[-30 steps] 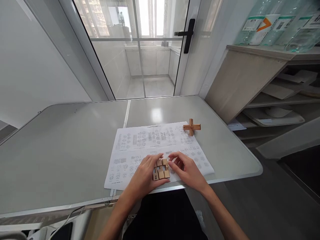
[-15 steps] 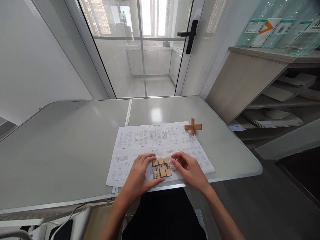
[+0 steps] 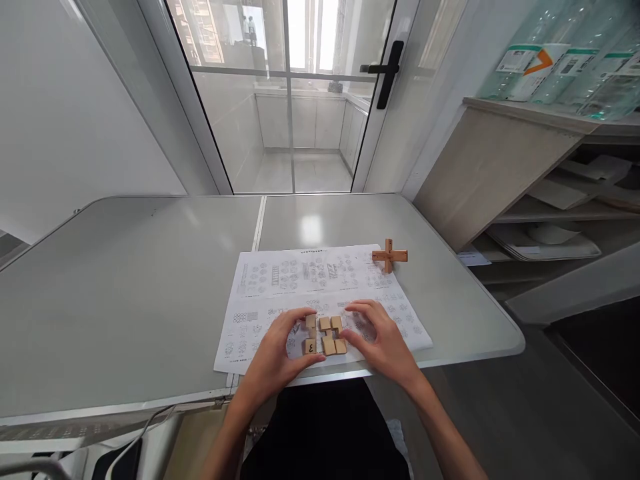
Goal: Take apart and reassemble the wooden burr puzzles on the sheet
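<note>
My left hand spans the near and far ends of a notched wooden puzzle piece marked 3, gripping it between thumb and fingers. Just right of it, separated by a narrow gap, two more notched wooden pieces lie side by side on a printed instruction sheet. My right hand is beside these pieces, fingers spread and curved, its thumb tip at the right edge of the rightmost piece. A darker wooden cross of joined pieces rests at the sheet's far right corner.
The grey table runs to a glass door with a black handle. At right stands a wooden shelf unit with clear plastic bottles on top. Cables lie below the table's left front edge.
The piece marked 3 has come apart from the other two, leaving a gap between them. My right thumb has moved in to the rightmost piece. The view has shifted slightly.
</note>
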Demonstrator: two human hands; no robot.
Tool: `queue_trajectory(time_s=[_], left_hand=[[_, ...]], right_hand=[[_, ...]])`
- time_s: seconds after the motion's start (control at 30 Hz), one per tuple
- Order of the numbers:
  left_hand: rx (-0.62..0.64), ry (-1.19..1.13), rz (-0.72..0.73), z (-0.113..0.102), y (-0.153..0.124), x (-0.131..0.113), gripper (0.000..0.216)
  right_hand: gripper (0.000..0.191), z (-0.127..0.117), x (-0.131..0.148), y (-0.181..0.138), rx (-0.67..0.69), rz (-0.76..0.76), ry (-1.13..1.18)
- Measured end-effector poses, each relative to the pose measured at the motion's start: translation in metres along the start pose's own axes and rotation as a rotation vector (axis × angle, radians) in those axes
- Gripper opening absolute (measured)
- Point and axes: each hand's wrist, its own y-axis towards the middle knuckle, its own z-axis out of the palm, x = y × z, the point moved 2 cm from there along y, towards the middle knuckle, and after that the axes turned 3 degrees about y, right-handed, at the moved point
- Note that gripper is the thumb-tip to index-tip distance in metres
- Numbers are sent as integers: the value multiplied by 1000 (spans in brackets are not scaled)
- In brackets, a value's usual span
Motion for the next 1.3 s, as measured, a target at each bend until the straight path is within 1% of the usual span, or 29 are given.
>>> queue_trajectory(time_s=[0.07, 0.13, 0.27, 0.3, 0.33, 0.43, 0.47, 0.5, 0.57, 0.67, 0.8, 0.93, 1.0, 1.07, 1.17, 1.3], left_hand=[[-4, -15, 1, -1, 0, 0, 61], [-10, -19, 17, -1, 0, 0, 59], [-20, -10, 22, -1, 0, 1, 60], [-21, -5, 18, 0, -1, 1, 61], [-22, -1, 14, 0, -1, 2, 62], [-19, 7, 3, 1, -1, 1, 62], [-19, 6, 1, 1, -1, 1, 62], [-20, 4, -1, 1, -1, 0, 62], [-26, 1, -8, 1, -1, -1, 62], [-31, 4, -47, 0, -1, 0, 62], [-44, 9, -99, 0, -2, 0, 62], [-61, 22, -106, -1, -4, -1, 62], [-70, 26, -108, -1, -5, -1, 62], [-71, 25, -106, 0, -5, 0, 63], [-76, 15, -95, 1, -6, 1, 64], [-96, 4, -70, 0, -7, 1, 65]], right_hand=[[26, 0, -2, 0, -56, 18, 8], [25, 0, -2, 0, -67, 21, 16], [24, -1, 2, 0, 15, 14, 21], [27, -1, 3, -1, 48, 8, 12], [34, -1, 4, -1, 80, -5, -4], [63, 1, 4, 0, 155, -66, -72], [68, 1, 4, 1, 171, -81, -88], [69, 2, 3, 1, 179, -88, -93], [65, 1, 2, 2, 177, -80, -56], [63, -5, 0, 2, 137, -14, 129], [63, -12, -2, 1, 33, 83, 518], [70, -6, -3, -1, 4, 183, 994], [70, 0, -2, -1, 20, 246, 1148], [66, 7, -1, 0, 64, 305, 1226], [56, 16, 1, 2, 124, 363, 1283], [49, 21, 4, 4, 116, 369, 1281]])
